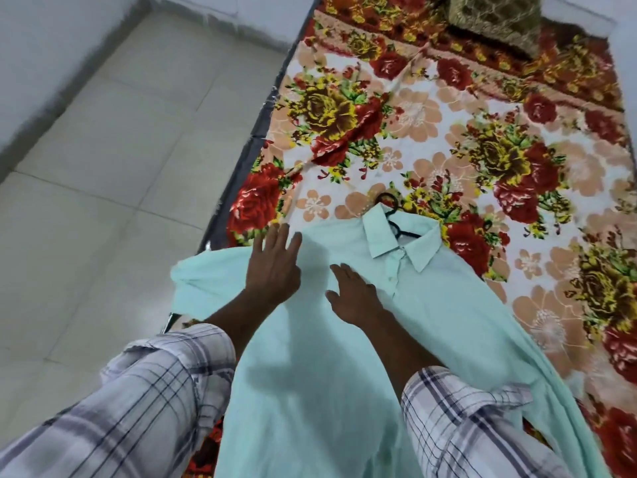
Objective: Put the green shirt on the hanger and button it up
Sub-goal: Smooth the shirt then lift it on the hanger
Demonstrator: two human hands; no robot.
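Green shirt (310, 374) lies flat on the bed (482, 115), hanger (401, 232) inside the collar (379, 236). Both hands are spread flat on the chest, gripping nothing. The button strip (393, 281) runs collar-to-hem just right of the right hand (355, 298). The left hand (275, 267) is farther off, so the right hand is nearer.

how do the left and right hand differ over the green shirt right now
The left hand is at the green shirt's shoulder edge, its fingertips reaching over the floral blanket. The right hand lies on the chest beside the button placket. The left hand's fingers are spread wide and blurred, while the right hand's lie closer together. Both are open, grip nothing and come from plaid sleeves.
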